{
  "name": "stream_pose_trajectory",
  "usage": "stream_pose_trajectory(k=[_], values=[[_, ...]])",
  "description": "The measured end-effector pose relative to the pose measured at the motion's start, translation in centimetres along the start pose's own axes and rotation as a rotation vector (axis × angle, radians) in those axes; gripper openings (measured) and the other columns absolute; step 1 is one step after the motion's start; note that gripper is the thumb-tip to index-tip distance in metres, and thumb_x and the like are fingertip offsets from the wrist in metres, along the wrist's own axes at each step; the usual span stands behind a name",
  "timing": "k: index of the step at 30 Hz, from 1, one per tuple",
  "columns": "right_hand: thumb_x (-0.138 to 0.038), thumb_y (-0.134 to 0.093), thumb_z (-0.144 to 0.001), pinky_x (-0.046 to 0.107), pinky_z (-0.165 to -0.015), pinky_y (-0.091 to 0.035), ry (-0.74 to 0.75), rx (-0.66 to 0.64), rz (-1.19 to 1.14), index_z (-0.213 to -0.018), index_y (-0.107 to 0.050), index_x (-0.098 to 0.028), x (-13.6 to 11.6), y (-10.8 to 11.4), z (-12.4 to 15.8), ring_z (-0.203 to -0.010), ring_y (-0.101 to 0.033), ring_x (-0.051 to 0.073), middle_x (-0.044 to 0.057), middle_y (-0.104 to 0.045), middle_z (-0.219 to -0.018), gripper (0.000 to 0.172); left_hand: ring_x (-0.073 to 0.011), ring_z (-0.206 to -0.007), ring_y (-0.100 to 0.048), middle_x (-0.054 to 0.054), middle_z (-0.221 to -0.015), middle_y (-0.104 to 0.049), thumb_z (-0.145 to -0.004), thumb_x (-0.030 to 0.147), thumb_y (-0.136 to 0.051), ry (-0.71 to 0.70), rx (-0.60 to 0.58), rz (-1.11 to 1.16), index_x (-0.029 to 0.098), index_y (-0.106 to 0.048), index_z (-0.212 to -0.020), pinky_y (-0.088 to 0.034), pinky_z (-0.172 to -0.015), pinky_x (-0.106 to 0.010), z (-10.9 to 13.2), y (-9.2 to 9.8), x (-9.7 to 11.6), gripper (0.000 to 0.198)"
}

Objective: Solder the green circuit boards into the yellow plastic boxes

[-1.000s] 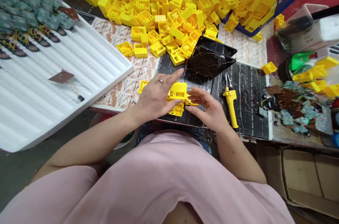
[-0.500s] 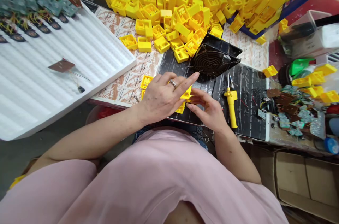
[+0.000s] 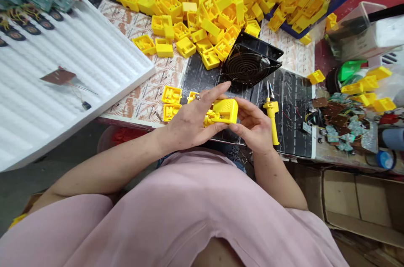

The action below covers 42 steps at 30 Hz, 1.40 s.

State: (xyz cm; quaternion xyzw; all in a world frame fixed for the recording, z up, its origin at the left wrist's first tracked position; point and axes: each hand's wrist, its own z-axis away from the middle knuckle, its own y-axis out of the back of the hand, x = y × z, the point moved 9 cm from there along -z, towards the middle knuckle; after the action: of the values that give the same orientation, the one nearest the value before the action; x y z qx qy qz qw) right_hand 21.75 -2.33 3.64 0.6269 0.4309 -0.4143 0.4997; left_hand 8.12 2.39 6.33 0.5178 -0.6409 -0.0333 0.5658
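Between my two hands is a yellow plastic casing (image 3: 232,109), with a patch of small holes on its face and an open recess. My right hand (image 3: 256,128) grips its right end, thumb below and fingers behind. My left hand (image 3: 191,121), a ring on one finger, closes on its left side with the thumb along the lower edge and the index finger stretched out above. More yellow casing parts (image 3: 172,94) lie in rows on the table beside my left hand, partly hidden by it. A yellow-handled soldering iron (image 3: 274,121) rests right of my right hand.
A black fan (image 3: 248,65) stands just beyond my hands. Behind it spreads a heap of yellow casings (image 3: 189,6), some in a blue crate (image 3: 344,4). At left, a white foam sheet (image 3: 104,65) bears circuit boards and speakers. Loose boards (image 3: 350,126) lie at right.
The casing has come up into plain view between my hands, its holed face showing. My left hand has shifted off the casing parts on the table, uncovering more of them. The camera view has shifted slightly.
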Motion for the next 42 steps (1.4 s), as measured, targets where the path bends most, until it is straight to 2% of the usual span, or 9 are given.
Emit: stream_pose_trajectory(k=[5,10,12,19,24,28,34,38,42], values=[[-0.062,-0.060,-0.097,0.049,-0.097,-0.064,0.126,0.159,0.405,-0.141,-0.062,-0.029,-3.4,3.5,2.0,-0.117,-0.068,0.030,0.012,-0.064,-0.127,0.055,-0.0322,-0.151,-0.043,-0.016,-0.163,-0.043,-0.103,0.045,-0.052,-0.081,-0.022,-0.230,0.024,-0.019,-0.166,-0.038,-0.124,-0.052,0.7,1.9,-1.5,0.074],[-0.039,-0.066,-0.100,0.044,-0.098,-0.061,0.275,-0.142,0.759,-0.157,-0.044,-0.030,-1.6,0.1,3.6,-0.114,-0.069,0.027,0.009,-0.070,-0.129,0.063,-0.0416,-0.157,-0.031,-0.017,-0.166,-0.042,-0.095,0.057,-0.059,0.128,-0.216,-0.484,0.021,-0.039,-0.161,-0.018,-0.128,-0.063,2.3,2.2,-6.9,0.077],[-0.043,-0.068,-0.098,0.046,-0.101,-0.059,0.319,-0.134,0.808,-0.155,-0.046,-0.027,-0.4,-0.5,3.9,-0.117,-0.067,0.029,0.011,-0.070,-0.130,0.063,-0.0440,-0.159,-0.027,-0.019,-0.168,-0.037,-0.094,0.059,-0.059,0.160,-0.302,-0.537,0.018,-0.039,-0.161,-0.013,-0.128,-0.067,2.9,1.1,-8.1,0.081],[-0.063,-0.072,-0.089,0.044,-0.087,-0.058,0.267,0.115,0.879,-0.120,-0.064,-0.024,0.0,2.1,5.1,-0.102,-0.066,0.029,0.011,-0.068,-0.109,0.051,-0.0437,-0.160,-0.025,-0.020,-0.171,-0.030,-0.092,0.062,-0.064,0.129,-0.360,-0.586,0.019,-0.038,-0.162,-0.006,-0.127,-0.068,3.3,-0.3,-8.1,0.086],[-0.046,-0.069,-0.097,0.044,-0.096,-0.054,0.299,0.020,0.974,-0.120,-0.061,-0.022,-0.3,0.1,5.2,-0.118,-0.062,0.029,0.013,-0.067,-0.131,0.034,-0.0443,-0.157,-0.029,-0.020,-0.170,-0.034,-0.090,0.066,-0.065,0.077,-0.356,-0.633,0.018,-0.039,-0.161,-0.003,-0.126,-0.070,3.0,-0.9,-8.1,0.089],[-0.034,-0.067,-0.097,0.042,-0.091,-0.050,0.398,-0.038,1.064,-0.111,-0.063,-0.020,-0.7,-1.0,5.5,-0.109,-0.063,0.028,0.011,-0.071,-0.114,0.020,-0.0408,-0.155,-0.034,-0.020,-0.167,-0.039,-0.095,0.065,-0.061,0.056,-0.367,-0.656,0.017,-0.040,-0.160,-0.007,-0.127,-0.066,3.0,-1.2,-8.0,0.083],[-0.057,-0.064,-0.099,0.033,-0.067,-0.046,0.372,0.157,1.102,-0.094,-0.061,-0.019,0.0,-0.6,4.9,-0.074,-0.059,0.020,0.005,-0.064,-0.082,0.039,-0.0399,-0.153,-0.036,-0.021,-0.167,-0.038,-0.096,0.064,-0.062,0.039,-0.397,-0.697,0.016,-0.037,-0.160,-0.010,-0.126,-0.067,2.8,-1.4,-7.4,0.084],[-0.071,-0.062,-0.094,0.031,-0.061,-0.044,0.332,0.291,1.061,-0.091,-0.060,-0.020,0.3,-0.2,3.8,-0.069,-0.059,0.017,0.003,-0.061,-0.081,0.051,-0.0437,-0.152,-0.037,-0.023,-0.167,-0.037,-0.093,0.068,-0.065,0.004,-0.400,-0.689,0.015,-0.037,-0.160,-0.014,-0.124,-0.071,2.7,-1.5,-7.3,0.090],[-0.079,-0.062,-0.088,0.041,-0.094,-0.053,0.415,0.226,1.007,-0.123,-0.059,-0.021,-0.3,0.2,3.1,-0.106,-0.065,0.029,0.014,-0.066,-0.116,0.068,-0.0458,-0.156,-0.030,-0.022,-0.171,-0.030,-0.094,0.068,-0.063,0.038,-0.375,-0.650,0.017,-0.039,-0.161,-0.010,-0.124,-0.074,2.8,-1.0,-7.4,0.088]])
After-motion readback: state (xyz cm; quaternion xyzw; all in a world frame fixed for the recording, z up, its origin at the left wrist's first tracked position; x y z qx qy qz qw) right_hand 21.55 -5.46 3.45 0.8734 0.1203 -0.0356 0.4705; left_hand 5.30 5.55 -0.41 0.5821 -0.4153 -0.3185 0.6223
